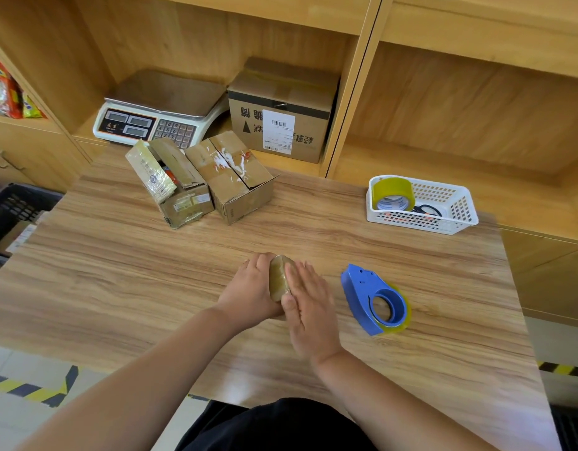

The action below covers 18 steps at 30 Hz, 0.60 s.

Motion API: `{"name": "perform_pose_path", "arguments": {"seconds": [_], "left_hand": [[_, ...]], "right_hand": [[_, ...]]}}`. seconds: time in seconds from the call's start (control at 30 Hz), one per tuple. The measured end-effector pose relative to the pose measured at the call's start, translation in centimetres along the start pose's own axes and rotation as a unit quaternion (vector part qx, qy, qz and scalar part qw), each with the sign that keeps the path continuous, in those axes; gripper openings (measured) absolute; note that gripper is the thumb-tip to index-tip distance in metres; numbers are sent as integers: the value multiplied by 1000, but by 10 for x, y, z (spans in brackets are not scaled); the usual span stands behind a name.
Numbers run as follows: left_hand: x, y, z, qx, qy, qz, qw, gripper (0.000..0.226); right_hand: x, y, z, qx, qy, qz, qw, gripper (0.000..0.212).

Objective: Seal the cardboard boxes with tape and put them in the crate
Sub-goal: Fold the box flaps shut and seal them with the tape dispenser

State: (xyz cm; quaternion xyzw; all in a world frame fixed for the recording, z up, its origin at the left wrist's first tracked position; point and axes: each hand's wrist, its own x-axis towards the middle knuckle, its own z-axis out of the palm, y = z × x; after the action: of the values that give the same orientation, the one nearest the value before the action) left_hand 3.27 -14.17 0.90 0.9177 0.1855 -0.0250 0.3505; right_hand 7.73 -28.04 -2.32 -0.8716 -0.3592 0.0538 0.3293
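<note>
The wood-grain table (pixel 151 288) stood before open shelving, and near its front edge I had the small box (pixel 278 278) braced between both hands. The left hand (pixel 250 288) cupped its left side, while the right hand (pixel 308 307) lay flat, fingers straight and together, pressing the tape. I judged that a firm palm stroke along the seam and over each edge would bond it before it went to the crate (pixel 17 213) off the table's left.

Small box (pixel 278 277) mostly buried between the left hand (pixel 250 288) and right hand (pixel 308 307); crate (pixel 17 206) cut by the left edge; scissors (pixel 428 209) half-hidden inside the basket (pixel 411 223).
</note>
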Motion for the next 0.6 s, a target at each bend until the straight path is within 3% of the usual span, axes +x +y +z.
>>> {"name": "perform_pose_path", "arguments": {"seconds": [0.23, 0.37, 0.47, 0.6], "left_hand": [[7, -10, -2, -11, 22, 11, 1000, 96], [18, -21, -10, 161, 1, 134, 978, 94], [24, -23, -21, 272, -28, 220, 936, 90], [26, -25, -26, 334, -33, 252, 908, 91]], "right_hand": [[10, 12, -11, -69, -88, 21, 993, 86], [23, 19, -23, -55, -95, 41, 993, 106], [32, 17, -28, 9, -101, 52, 993, 94], [32, 12, -27, 54, -151, 82, 984, 68]]}}
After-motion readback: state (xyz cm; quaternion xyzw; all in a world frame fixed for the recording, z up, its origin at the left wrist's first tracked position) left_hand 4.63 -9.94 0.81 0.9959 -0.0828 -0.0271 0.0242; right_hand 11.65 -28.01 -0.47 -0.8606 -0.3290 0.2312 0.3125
